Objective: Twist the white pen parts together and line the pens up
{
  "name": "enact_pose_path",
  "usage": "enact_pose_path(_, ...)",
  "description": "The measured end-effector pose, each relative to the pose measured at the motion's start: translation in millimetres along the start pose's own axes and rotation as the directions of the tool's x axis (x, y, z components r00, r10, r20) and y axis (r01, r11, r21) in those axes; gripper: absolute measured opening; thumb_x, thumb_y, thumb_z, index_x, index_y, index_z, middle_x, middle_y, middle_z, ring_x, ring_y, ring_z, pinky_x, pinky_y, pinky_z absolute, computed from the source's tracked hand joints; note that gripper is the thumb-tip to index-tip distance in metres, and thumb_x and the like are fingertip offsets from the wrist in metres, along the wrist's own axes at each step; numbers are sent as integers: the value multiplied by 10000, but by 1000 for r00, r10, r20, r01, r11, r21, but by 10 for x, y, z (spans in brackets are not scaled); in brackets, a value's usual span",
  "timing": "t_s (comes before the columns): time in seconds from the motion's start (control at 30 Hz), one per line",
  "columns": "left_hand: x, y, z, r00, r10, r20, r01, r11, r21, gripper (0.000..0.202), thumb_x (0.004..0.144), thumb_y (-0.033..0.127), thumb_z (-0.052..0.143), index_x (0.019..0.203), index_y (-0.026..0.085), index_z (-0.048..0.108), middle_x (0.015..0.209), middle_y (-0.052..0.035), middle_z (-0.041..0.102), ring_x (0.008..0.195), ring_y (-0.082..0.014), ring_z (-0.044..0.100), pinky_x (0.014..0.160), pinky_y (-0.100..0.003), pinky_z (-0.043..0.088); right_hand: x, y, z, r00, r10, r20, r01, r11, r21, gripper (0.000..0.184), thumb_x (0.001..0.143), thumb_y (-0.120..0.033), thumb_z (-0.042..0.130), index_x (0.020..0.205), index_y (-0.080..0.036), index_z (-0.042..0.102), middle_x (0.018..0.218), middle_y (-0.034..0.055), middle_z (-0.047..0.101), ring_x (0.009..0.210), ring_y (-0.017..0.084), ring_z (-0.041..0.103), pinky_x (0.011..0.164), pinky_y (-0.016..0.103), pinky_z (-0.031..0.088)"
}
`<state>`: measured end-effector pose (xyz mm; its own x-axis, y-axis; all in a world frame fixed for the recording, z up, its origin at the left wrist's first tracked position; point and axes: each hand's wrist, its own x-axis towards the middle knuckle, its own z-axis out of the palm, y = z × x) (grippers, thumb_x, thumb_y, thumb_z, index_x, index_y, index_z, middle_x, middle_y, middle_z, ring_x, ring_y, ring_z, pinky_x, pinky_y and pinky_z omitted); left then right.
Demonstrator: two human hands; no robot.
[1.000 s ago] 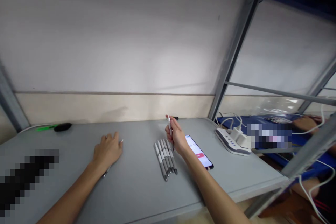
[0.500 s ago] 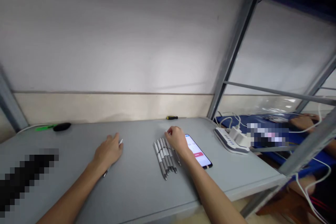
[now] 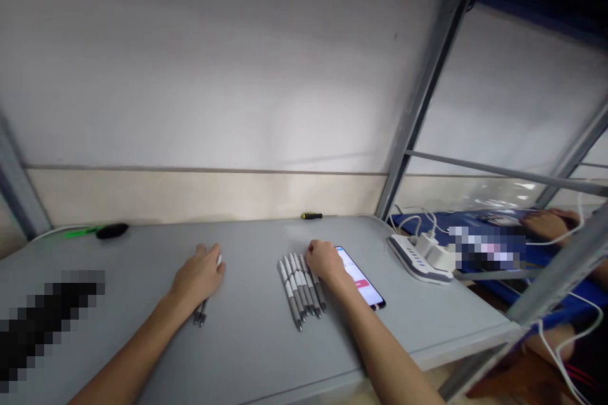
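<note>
My left hand (image 3: 197, 277) rests palm down on the grey table (image 3: 247, 342), fingers curled over two grey-and-white pens (image 3: 200, 315); their tips stick out below the wrist and a white end shows by the fingertips. My right hand (image 3: 325, 261) sits with fingers curled at the upper ends of a row of several like pens (image 3: 297, 288). It is still touching the rightmost pen (image 3: 320, 297) of the row.
A lit phone (image 3: 365, 283) lies just right of my right hand. Farther right are a white power strip (image 3: 418, 257) with chargers and cables, a metal shelf post (image 3: 418, 114), and another person's hand (image 3: 546, 224). A small screwdriver (image 3: 311, 216) and a black object (image 3: 112, 230) lie by the wall.
My right hand brought down the pen it held upright and laid it at the right side of the row. A second pen tip now shows under my left hand.
</note>
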<state>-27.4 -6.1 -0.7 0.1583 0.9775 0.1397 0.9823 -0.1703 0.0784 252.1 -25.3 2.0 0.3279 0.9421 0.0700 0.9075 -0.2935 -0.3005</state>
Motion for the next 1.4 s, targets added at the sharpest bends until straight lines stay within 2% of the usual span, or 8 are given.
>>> enact_pose_path(0.27, 1, 6, 8, 995, 36, -88, -34, 999, 26, 251, 877, 331, 355, 930, 186, 553, 1045, -139, 500, 1043, -304, 487, 700, -363, 465, -10, 1, -30, 999, -11, 32, 11, 1000, 14, 283, 798, -196, 473, 959, -124, 695, 973, 207, 682, 872, 290, 667, 673, 331, 472)
enact_pose_path(0.5, 12, -14, 20, 994, 44, -103, -39, 998, 47, 264, 865, 332, 398, 894, 179, 612, 1040, -146, 521, 1043, -300, 456, 758, -390, 456, -22, 3, -62, 997, 1, 73, -3, 999, 39, 275, 790, -193, 479, 944, -137, 700, 905, 183, 695, 770, 254, 683, 621, 296, 468)
enact_pose_path(0.67, 19, -23, 20, 986, 103, -134, -96, 994, 59, 279, 856, 346, 412, 754, 188, 618, 992, -133, 536, 1014, -301, 461, 745, -386, 435, -16, 19, -51, 997, -1, 79, -2, 999, 40, 256, 776, -213, 498, 913, -139, 702, 900, 182, 696, 760, 255, 681, 603, 294, 463)
enact_pose_path(0.8, 18, -11, 18, 976, 149, -158, -143, 988, 49, 273, 842, 357, 432, 678, 194, 579, 957, -114, 549, 981, -290, 470, 733, -373, 406, 3, 19, -43, 999, 0, 53, -2, 999, 33, 273, 813, -268, 480, 909, -137, 699, 913, 193, 691, 821, 275, 674, 642, 315, 465)
enact_pose_path(0.97, -3, 48, 16, 962, 232, -147, -242, 969, -58, 195, 818, 349, 462, 712, 208, 544, 906, -66, 579, 941, -255, 485, 733, -353, 358, 15, 3, -55, 998, -23, -54, 25, 999, 35, 384, 912, -335, 344, 1008, -151, 667, 1010, 185, 675, 972, 288, 634, 769, 352, 444)
enact_pose_path(1.13, -56, 111, -24, 956, 286, -71, -294, 945, -145, 71, 779, 240, 464, 743, 218, 521, 803, -12, 612, 894, -218, 513, 739, -339, 303, 23, 16, -51, 998, -45, -41, 47, 997, 56, 322, 901, -262, 374, 1001, -156, 661, 997, 171, 678, 954, 263, 637, 765, 323, 435)
enact_pose_path(1.27, -84, 137, -74, 960, 279, -30, -280, 944, -174, 83, 749, 171, 449, 775, 220, 510, 772, 10, 621, 858, -200, 535, 735, -325, 283, 35, 45, -14, 999, -45, 26, 42, 996, 73, 253, 826, -180, 454, 948, -165, 675, 948, 152, 686, 837, 242, 662, 662, 287, 447)
enact_pose_path(1.4, -86, 137, -86, 962, 274, -8, -271, 946, -179, 79, 758, 180, 441, 791, 214, 503, 747, 9, 614, 825, -196, 542, 737, -328, 282, 53, 64, 19, 997, -48, 55, 42, 995, 95, 255, 786, -134, 465, 929, -165, 673, 922, 139, 686, 713, 208, 666, 581, 261, 436)
